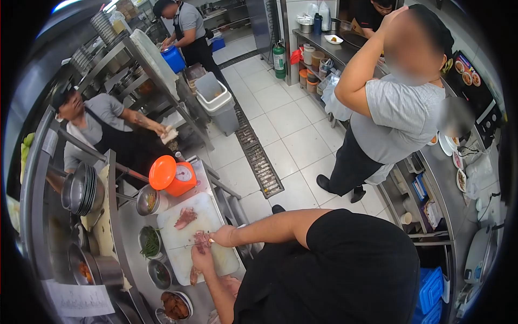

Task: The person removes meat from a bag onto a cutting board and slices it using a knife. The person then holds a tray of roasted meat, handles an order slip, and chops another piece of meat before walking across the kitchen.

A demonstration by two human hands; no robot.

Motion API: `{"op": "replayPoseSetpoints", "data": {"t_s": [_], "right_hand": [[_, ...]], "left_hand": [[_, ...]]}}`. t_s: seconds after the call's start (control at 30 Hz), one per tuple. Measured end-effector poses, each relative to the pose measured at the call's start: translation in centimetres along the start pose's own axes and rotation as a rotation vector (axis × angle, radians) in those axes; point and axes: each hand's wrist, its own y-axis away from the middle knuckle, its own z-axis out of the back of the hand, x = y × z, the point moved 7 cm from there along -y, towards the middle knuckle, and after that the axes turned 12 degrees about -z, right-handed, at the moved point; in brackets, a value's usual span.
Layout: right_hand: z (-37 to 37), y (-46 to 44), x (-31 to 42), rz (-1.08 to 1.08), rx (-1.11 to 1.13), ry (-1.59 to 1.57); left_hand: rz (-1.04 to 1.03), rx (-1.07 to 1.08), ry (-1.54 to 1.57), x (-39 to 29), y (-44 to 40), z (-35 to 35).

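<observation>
My right hand [224,236] is closed around a knife [211,241]; only a pale bit of its handle shows, and the blade is hard to make out. Directly below, my left hand [202,260] grips a piece of raw meat [202,239] on the white cutting board [176,244]. Another chunk of raw meat [185,217] lies farther up the board. A browner strip of meat [194,276] sits by the board's lower edge, close to my left wrist.
An orange scale [181,181] stands beyond the board. Along its left are a metal bowl [147,200], a container of green vegetables [150,242] and a bowl of brown food [176,306]. Shelving [110,216] borders the counter. Co-workers stand left, behind and at right [396,116].
</observation>
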Motion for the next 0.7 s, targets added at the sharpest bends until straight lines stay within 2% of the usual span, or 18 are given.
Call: {"op": "replayPoseSetpoints", "data": {"t_s": [0.47,0.7], "right_hand": [[-0.1,0.6,0.1,0.005,-0.044,-0.026],[0.0,0.8,0.2,-0.012,-0.051,-0.012]], "left_hand": [[0.000,0.001,-0.033,0.3,0.4,0.3],[-0.051,-0.056,-0.250,-1.7,3.3,3.1]]}}
